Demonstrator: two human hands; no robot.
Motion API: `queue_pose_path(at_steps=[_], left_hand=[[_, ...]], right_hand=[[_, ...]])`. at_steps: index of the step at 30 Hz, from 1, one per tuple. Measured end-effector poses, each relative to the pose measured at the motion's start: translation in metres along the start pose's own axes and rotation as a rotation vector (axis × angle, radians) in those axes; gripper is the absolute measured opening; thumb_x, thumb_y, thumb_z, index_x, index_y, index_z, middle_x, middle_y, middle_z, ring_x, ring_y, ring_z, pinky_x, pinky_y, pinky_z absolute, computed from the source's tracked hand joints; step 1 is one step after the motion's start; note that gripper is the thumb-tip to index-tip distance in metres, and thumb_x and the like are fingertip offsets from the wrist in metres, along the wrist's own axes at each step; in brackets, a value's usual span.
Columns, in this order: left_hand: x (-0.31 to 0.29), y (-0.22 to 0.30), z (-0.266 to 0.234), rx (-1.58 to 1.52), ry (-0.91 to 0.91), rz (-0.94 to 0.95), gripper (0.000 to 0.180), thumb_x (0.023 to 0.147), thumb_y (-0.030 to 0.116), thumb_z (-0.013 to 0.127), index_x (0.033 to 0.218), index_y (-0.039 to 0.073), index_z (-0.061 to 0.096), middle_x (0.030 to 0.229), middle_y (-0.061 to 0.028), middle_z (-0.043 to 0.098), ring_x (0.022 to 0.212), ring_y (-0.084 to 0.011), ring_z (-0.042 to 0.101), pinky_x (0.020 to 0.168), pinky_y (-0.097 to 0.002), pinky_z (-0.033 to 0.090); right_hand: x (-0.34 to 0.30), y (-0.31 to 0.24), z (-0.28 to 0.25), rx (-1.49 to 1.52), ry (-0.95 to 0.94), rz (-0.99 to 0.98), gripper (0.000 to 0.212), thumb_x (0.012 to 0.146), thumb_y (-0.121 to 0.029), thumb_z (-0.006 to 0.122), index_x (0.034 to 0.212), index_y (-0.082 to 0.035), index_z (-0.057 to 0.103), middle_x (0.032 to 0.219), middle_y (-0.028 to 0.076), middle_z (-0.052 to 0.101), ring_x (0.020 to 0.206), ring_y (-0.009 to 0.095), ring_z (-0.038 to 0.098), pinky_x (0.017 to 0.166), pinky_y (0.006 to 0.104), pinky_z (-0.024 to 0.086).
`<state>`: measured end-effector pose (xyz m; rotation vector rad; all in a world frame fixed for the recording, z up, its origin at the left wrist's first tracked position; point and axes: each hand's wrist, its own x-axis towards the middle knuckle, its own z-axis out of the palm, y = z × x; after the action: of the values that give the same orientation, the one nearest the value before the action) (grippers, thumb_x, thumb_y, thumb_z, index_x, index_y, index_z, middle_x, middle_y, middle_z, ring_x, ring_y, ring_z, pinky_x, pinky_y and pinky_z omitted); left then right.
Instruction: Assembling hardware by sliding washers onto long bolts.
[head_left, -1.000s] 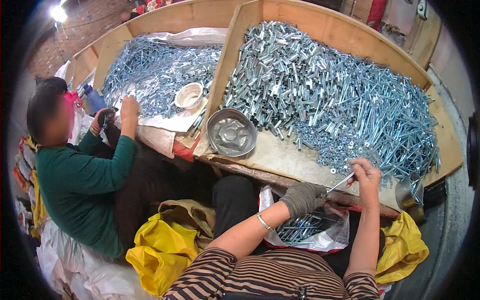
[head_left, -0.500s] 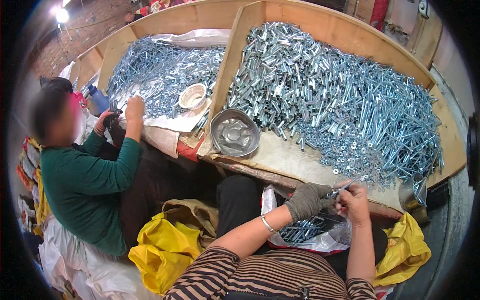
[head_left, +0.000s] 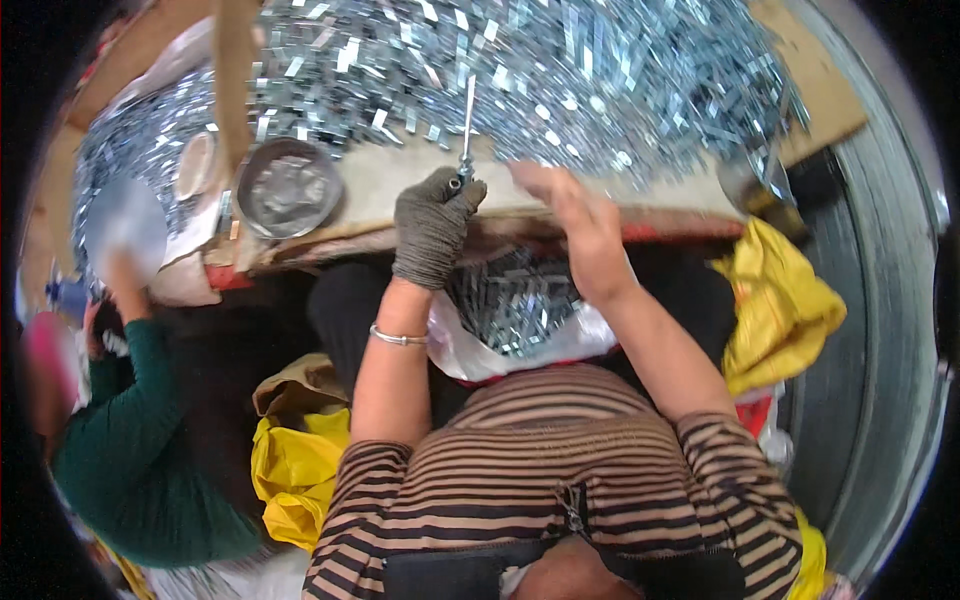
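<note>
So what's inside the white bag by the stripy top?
Inside the white bag is a loose heap of slim, shiny metal rods. The top ones cover whatever lies deeper, so the bottom of the bag can't be seen.

At upper left, a round metal bowl (head_left: pixel 268 226) sits beside a wooden divider (head_left: pixel 232 90), with a white tub (head_left: pixel 194 167) across it. A co-worker in green (head_left: pixel 140 440) fills the lower left, near a brown sack (head_left: pixel 300 380) and a yellow sack (head_left: pixel 300 470); yellow cloth (head_left: pixel 785 300) hangs at right.

A workshop; heaps of metal parts (head_left: pixel 520 75) in a wooden tray (head_left: pixel 818 112); yellow sacks (head_left: pixel 782 305)
</note>
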<state>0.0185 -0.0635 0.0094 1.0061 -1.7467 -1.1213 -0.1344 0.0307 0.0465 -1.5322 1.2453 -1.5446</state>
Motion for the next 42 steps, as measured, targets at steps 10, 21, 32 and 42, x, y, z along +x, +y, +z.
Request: queue_pose_path(at_steps=[10,21,32,42], left_hand=[[-0.037,0.019,0.048,0.366,-0.233,0.136,0.025,0.080,0.032,0.064,0.087,0.008,0.066,0.072,-0.0157,0.064,0.068,-0.0337,0.062,0.062,-0.0409,0.047],[-0.048,0.019,0.059,0.594,-0.226,0.568,0.025,0.075,0.020,0.065,0.099,0.015,0.063,0.077,-0.0069,0.062,0.068,-0.0268,0.061,0.058,-0.0402,0.046],[-0.050,0.031,0.060,0.739,-0.194,0.629,0.012,0.078,0.021,0.064,0.083,0.010,0.060,0.071,-0.0087,0.058,0.062,-0.0275,0.059,0.054,-0.0408,0.045],[-0.027,0.033,0.017,0.002,-0.978,-0.013,0.023,0.075,0.023,0.071,0.090,0.006,0.069,0.073,-0.0113,0.065,0.063,-0.0150,0.060,0.063,-0.0307,0.048]], right_hand=[[-0.016,0.008,-0.044,-0.041,0.204,0.310,0.038,0.092,-0.034,0.054,0.100,0.002,0.060,0.082,0.007,0.065,0.077,0.011,0.059,0.068,0.0242,0.047],[-0.023,0.007,-0.065,-0.543,0.031,0.284,0.028,0.088,-0.022,0.059,0.068,-0.003,0.057,0.059,-0.001,0.056,0.056,0.007,0.050,0.052,0.0259,0.041],[-0.037,0.011,-0.063,-0.431,0.076,0.180,0.028,0.089,-0.022,0.058,0.068,-0.004,0.054,0.057,-0.002,0.048,0.056,0.008,0.047,0.051,0.0262,0.038],[-0.023,0.004,-0.076,-0.056,-0.446,0.326,0.022,0.084,-0.022,0.064,0.075,-0.003,0.057,0.066,-0.001,0.052,0.062,0.009,0.048,0.056,0.0275,0.040]])
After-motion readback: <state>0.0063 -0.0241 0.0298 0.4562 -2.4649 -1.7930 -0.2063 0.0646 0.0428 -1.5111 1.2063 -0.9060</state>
